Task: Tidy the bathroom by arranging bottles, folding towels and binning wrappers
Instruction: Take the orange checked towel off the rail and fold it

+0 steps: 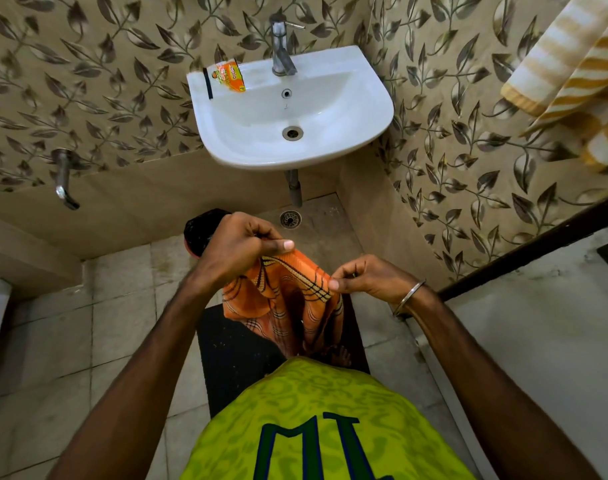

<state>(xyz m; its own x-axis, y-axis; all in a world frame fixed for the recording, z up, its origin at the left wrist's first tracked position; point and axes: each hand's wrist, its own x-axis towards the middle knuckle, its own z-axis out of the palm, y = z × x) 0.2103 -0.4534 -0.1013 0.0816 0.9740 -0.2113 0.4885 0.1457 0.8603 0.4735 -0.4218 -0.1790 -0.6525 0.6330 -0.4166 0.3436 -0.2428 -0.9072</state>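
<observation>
We hold the orange checked cotton towel [288, 292] chest-high below the white basin, left hand [233, 249] and right hand [366, 278] each pinching a top corner with curled fingers. We should level both corners before folding.

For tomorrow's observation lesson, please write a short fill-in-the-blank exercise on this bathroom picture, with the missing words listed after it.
1. Both hands, the left hand and the right hand, pinch the top edge of an ____ checked towel.
2. The orange wrapper lies on the rim of the white ____.
3. A yellow-and-white ____ towel hangs at the upper right.
4. The right wrist wears a metal ____.

Missing words: orange; sink; striped; bangle
</observation>
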